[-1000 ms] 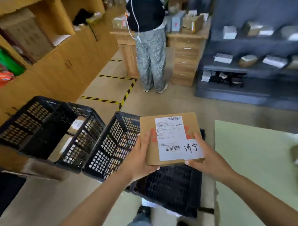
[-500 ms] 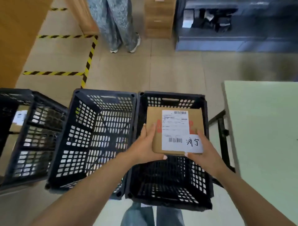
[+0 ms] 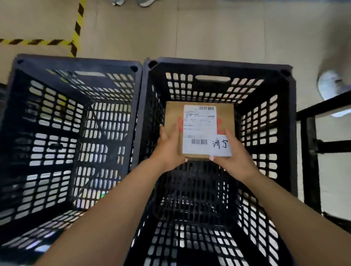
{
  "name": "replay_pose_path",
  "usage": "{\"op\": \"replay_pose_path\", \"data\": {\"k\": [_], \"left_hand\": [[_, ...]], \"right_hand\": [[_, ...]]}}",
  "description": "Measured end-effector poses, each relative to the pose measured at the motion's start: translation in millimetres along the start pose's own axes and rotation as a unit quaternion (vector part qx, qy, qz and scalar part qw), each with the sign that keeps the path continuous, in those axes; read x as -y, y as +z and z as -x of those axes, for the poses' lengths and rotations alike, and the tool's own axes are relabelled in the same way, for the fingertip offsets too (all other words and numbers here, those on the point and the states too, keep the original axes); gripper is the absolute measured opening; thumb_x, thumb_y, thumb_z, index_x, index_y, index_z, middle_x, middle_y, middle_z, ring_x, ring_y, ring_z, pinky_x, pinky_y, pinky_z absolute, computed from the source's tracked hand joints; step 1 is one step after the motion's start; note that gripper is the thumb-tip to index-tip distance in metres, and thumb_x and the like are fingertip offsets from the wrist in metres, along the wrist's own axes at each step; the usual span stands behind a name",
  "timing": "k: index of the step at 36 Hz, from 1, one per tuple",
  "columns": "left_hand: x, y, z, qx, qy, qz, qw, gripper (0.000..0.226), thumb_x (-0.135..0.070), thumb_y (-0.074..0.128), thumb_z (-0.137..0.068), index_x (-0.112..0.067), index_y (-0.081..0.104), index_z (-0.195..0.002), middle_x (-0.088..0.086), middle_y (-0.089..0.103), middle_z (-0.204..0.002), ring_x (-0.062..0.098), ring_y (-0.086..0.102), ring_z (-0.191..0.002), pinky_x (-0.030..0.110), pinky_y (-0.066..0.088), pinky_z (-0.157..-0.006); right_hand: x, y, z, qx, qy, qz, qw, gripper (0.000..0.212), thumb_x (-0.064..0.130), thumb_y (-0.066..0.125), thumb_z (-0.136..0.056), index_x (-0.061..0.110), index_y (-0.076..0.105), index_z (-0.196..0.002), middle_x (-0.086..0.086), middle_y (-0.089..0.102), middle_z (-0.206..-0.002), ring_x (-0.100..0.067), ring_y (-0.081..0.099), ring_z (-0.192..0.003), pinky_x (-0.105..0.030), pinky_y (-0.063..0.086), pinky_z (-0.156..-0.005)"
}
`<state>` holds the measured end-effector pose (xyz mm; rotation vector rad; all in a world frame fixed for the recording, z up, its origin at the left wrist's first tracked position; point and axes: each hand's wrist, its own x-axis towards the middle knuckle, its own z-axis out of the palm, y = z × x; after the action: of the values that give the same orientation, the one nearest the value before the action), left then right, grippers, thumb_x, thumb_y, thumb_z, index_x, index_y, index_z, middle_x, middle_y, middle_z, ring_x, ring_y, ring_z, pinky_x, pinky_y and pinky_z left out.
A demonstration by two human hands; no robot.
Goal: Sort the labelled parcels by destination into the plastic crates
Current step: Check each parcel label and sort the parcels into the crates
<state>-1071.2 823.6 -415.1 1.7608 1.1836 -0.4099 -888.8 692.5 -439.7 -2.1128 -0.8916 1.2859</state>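
Observation:
A flat brown cardboard parcel (image 3: pixel 199 117) with a white shipping label and a handwritten destination tag is held level inside the right black plastic crate (image 3: pixel 218 65), below its rim. My left hand (image 3: pixel 168 150) grips the parcel's left near corner and my right hand (image 3: pixel 234 159) grips its right near corner. Both forearms reach down into this crate. A second black crate (image 3: pixel 76 60) stands directly to the left, touching the first, with nothing visible inside it.
Yellow-black hazard tape (image 3: pixel 77 28) marks the tan floor beyond the crates. A black metal table frame (image 3: pixel 311 161) stands close on the right. Another person's shoes (image 3: pixel 131 1) show at the top edge.
The parcel has gone down from above the right crate's rim into the crate, still held by both hands. My view has tilted down and moved closer over the two crates.

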Motion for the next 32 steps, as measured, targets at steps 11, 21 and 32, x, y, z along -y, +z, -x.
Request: {"op": "replay_pose_path", "data": {"k": [11, 21, 32], "left_hand": [[1, 14, -24, -0.085, 0.013, -0.097, 0.992, 0.097, -0.013, 0.046, -0.099, -0.054, -0.038, -0.127, 0.019, -0.017, -0.158, 0.04, 0.005, -0.145, 0.052, 0.023, -0.116], [-26, -32, 43, -0.079, 0.147, -0.218, 0.962, 0.086, -0.018, 0.065, -0.087, -0.011, 0.009, -0.153, 0.01, 0.022, -0.156, 0.025, 0.019, -0.142, 0.038, 0.022, -0.116], [-147, -148, 196, -0.162, 0.341, -0.232, 0.896, 0.069, -0.034, 0.061, -0.092, -0.02, 0.027, -0.151, 0.001, 0.034, -0.152, 0.019, 0.03, -0.14, 0.03, 0.024, -0.114]], "right_hand": [[-3, 13, -35, -0.031, 0.022, 0.114, 0.993, 0.104, 0.03, 0.075, -0.079, 0.045, 0.002, -0.151, -0.004, 0.043, -0.14, -0.023, 0.053, -0.117, -0.039, 0.05, -0.092], [63, -9, 32, -0.05, -0.022, 0.193, 0.98, 0.08, 0.03, 0.071, -0.084, 0.023, 0.027, -0.15, -0.007, 0.032, -0.147, -0.024, 0.032, -0.135, -0.037, 0.034, -0.111], [234, -83, 181, -0.12, -0.143, 0.142, 0.972, 0.071, 0.046, 0.06, -0.091, 0.024, 0.028, -0.151, 0.009, 0.03, -0.153, -0.009, 0.026, -0.141, -0.03, 0.025, -0.117]]}}
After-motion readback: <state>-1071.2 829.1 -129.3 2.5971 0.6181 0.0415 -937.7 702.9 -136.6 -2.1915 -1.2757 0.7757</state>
